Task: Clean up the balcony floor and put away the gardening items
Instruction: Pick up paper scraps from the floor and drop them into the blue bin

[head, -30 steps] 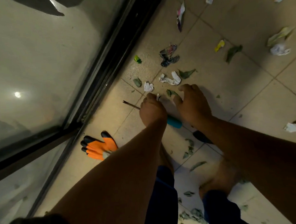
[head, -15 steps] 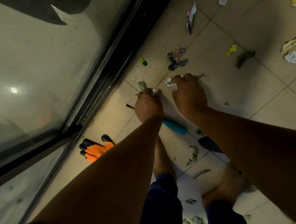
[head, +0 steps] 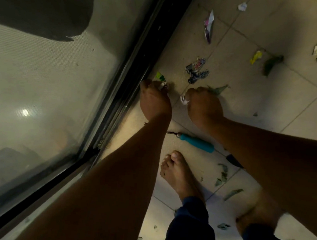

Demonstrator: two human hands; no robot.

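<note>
The risk here, I'd say, is overfull fists: both are already stuffed, and reaching for more could spill scraps back onto the floor (head: 292,100); the bare foot (head: 177,174) also stands just beside the teal-handled tool (head: 196,142) at lower centre. The left hand (head: 155,99), by the door track (head: 133,80) at centre frame, is curled tight around white paper bits, knuckles near a green scrap (head: 159,76). The right hand (head: 204,104) is clenched on a leaf (head: 218,90) and paper. A crumpled wrapper (head: 196,71) and other litter lie further off, upper right.
</note>
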